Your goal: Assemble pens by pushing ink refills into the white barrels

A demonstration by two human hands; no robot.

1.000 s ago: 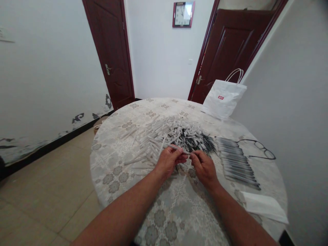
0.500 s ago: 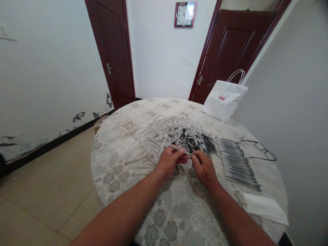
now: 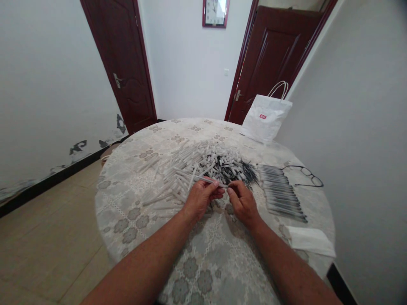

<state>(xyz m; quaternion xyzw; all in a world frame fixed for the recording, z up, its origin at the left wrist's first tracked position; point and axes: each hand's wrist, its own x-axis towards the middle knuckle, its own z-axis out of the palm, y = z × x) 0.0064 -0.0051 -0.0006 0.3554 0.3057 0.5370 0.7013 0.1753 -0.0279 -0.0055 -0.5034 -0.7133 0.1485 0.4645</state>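
My left hand (image 3: pixel 201 197) is closed around a slim, pale pen (image 3: pixel 203 179), which points up and to the left. The thumb and fingers of my right hand (image 3: pixel 243 204) pinch at the pen's near right end; its very tip is hidden by the fingers. Just beyond both hands spreads a heap of white pen barrels (image 3: pixel 178 186), short white pieces (image 3: pixel 219 150) and thin black-tipped refills (image 3: pixel 249 171). To the right of my right hand lies a neat row of pens with dark ends (image 3: pixel 281 192).
A patterned cloth covers the round table (image 3: pixel 133 212). Black-framed glasses (image 3: pixel 307 173) lie past the pen row, and a folded white cloth or paper (image 3: pixel 310 240) is at the near right. A white paper bag (image 3: pixel 266 118) stands at the back right.
The camera view has turned slightly to the right, so everything appears shifted left. Both hands still hold the pen, with little change in their grip.
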